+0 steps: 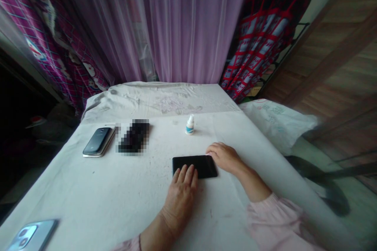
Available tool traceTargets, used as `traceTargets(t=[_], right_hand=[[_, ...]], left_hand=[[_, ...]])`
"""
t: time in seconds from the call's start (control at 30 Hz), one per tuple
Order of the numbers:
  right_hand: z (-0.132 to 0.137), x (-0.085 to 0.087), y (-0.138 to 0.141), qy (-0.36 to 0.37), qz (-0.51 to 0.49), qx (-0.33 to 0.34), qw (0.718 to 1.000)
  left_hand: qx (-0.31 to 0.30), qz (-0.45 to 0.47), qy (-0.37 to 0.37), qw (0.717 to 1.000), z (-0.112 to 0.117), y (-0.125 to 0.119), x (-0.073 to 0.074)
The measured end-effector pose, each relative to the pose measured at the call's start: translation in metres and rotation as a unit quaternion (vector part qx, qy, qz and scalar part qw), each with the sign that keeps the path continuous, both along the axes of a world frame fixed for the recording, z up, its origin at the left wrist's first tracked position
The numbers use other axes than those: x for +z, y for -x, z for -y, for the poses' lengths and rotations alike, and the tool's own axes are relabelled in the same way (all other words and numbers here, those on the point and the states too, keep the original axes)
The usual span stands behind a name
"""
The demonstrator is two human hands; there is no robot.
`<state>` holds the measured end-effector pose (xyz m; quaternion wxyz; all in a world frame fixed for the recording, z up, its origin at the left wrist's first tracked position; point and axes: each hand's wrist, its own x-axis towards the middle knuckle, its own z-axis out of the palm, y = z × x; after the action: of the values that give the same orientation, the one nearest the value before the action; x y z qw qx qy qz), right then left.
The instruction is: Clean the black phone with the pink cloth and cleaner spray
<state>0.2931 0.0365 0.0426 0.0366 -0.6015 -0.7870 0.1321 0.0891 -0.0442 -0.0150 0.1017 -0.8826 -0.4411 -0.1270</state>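
Observation:
A black phone (203, 166) lies crosswise on the white tablecloth with its dark screen up. My left hand (184, 184) is open, its outstretched fingers resting flat over the near left part of the screen. At the far right corner of the phone, my right hand (225, 157) has its fingers closed together and curled against the edge. The right thumb is mostly hidden. A small white spray bottle (190, 125) with a blue label stands upright beyond the phone, apart from both hands.
At left, a dark phone (97, 141) lies stacked on another light-edged one. Beside them is a blurred-out dark object (134, 136). A light blue phone (35, 235) lies at the near left. Purple curtains (191, 27) hang behind the table, and a white plastic bag (273, 121) is at right.

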Motion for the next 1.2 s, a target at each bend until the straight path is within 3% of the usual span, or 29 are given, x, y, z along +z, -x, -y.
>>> traceTargets(t=[0.23,0.73,0.93,1.2], right_hand=[[-0.001,0.004,0.028,0.011,0.030,0.016,0.999],[-0.016,0.000,0.120,0.027,-0.003,0.081,0.996],[-0.013,0.003,0.106,0.026,-0.012,0.076,0.997],[-0.008,0.003,0.037,0.015,-0.006,0.025,1.000]], left_hand=[[-0.002,-0.003,0.024,1.000,0.003,-0.004,0.004],[-0.017,0.040,0.053,0.998,-0.001,-0.008,0.014],[0.000,0.034,0.059,0.998,0.000,-0.008,0.015],[0.003,-0.001,0.082,0.997,-0.001,-0.008,0.013]])
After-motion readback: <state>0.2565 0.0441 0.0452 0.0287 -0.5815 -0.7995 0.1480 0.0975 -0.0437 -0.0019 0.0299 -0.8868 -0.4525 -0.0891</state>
